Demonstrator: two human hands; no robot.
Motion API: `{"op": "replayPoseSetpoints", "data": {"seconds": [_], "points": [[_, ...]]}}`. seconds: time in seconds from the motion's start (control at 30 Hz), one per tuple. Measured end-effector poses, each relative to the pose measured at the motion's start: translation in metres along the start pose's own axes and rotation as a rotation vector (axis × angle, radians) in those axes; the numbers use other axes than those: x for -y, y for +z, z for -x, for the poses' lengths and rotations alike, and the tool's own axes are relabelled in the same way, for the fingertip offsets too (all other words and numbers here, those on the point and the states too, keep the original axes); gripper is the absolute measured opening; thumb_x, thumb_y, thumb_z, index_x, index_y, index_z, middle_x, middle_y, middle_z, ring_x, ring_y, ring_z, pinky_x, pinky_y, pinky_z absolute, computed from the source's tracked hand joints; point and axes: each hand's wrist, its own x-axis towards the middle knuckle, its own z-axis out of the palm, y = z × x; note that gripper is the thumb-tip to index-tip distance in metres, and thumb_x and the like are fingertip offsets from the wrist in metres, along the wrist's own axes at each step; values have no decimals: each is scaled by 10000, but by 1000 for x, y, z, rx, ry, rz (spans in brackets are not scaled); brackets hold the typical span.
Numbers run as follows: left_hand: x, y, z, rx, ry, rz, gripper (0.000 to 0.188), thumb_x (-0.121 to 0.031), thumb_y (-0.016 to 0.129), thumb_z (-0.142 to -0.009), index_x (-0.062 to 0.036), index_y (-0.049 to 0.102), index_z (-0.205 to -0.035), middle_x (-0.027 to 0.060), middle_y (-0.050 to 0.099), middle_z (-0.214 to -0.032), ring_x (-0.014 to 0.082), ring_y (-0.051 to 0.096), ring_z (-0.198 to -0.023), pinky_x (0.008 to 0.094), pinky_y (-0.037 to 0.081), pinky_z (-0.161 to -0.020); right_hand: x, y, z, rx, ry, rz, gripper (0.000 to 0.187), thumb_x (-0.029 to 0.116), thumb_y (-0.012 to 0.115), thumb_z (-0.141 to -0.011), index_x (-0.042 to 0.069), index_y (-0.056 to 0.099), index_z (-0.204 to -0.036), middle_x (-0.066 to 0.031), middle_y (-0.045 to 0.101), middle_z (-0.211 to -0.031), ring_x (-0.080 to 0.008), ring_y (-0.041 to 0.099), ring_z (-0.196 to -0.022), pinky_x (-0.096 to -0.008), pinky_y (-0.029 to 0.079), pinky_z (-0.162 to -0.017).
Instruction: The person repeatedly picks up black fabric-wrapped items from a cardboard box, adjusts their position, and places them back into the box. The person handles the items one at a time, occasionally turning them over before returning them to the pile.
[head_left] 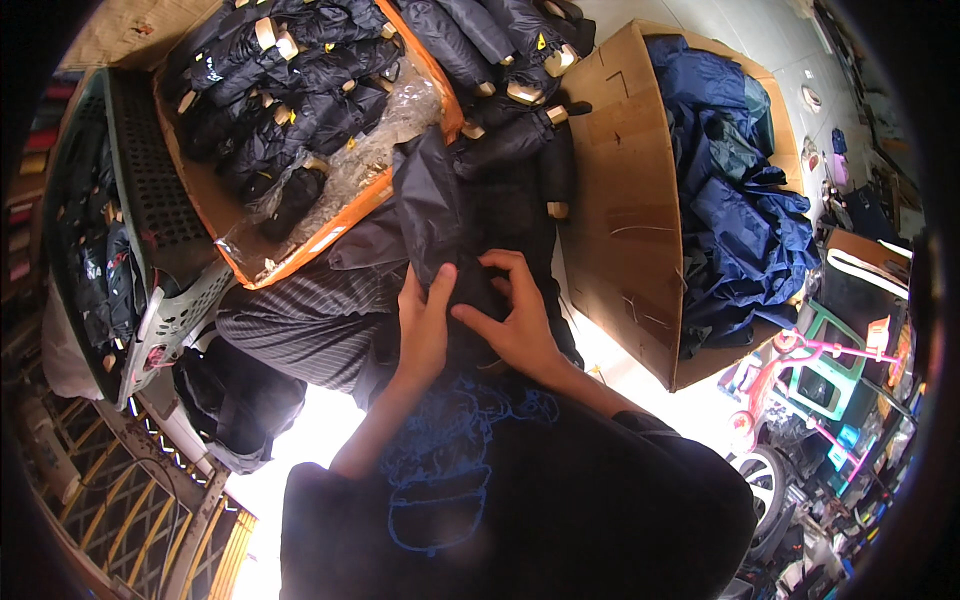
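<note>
Right above the lap, I'm watching one length of black fabric (428, 190) running up and away from two bare hands, its lower end sitting between them. The left hand (425, 310) is gripping that lower end from the left, thumb lying flat on top. The right hand (518, 318) is curving in from the right, thumb and forefinger spreading apart against the dark cloth; whether it's pinching tight, I'm not able to tell. The upper end is rising beside the edge of an orange-edged box (340, 222).

Counting now: I'm getting one orange-edged box at upper left, holding a heap of rolled black bundles (290, 125) with pale ends, overlapping too much for a sure number, plus crumpled clear plastic (405, 110). More black rolls (505, 140) are lying outside it, at upper middle, again piling too closely for a count. One perforated plastic crate (165, 195) is standing at far left, with dark items (120, 270) filling it. One brown cardboard box (620, 200) is standing to the right, holding crumpled blue fabric (740, 220); I'm not managing to separate the pieces. One pinstriped trouser leg (300, 320) is showing left of the hands.
</note>
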Motion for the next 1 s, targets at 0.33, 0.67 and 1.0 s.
{"op": "replayPoseSetpoints", "data": {"seconds": [0.33,0.67,1.0], "points": [[-3,1,-8,20,24,154,413,-279,466,-994,12,444,-1287,170,594,-1197,235,593,-1082,356,478,-933,6,-2,-4,83,-28,0,591,102,801,-710,56,484,-1206,-109,481,-1231,-230,514,-1145,-350,443,-911],[3,5,4,-32,48,-11,328,-163,543,-959,20,521,-1230,110,623,-1141,166,586,-1060,298,436,-936,10,-4,-4,101,-40,36,613,63,737,-769,77,460,-1315,-109,477,-1313,-237,509,-1163,-360,439,-918],[-3,4,-1,-94,83,42,336,-203,507,-986,23,506,-1234,134,632,-1121,176,600,-1032,292,455,-907,5,-2,-4,128,-68,13,574,47,745,-773,61,464,-1274,-135,474,-1301,-251,513,-1176,-350,452,-923]]}}
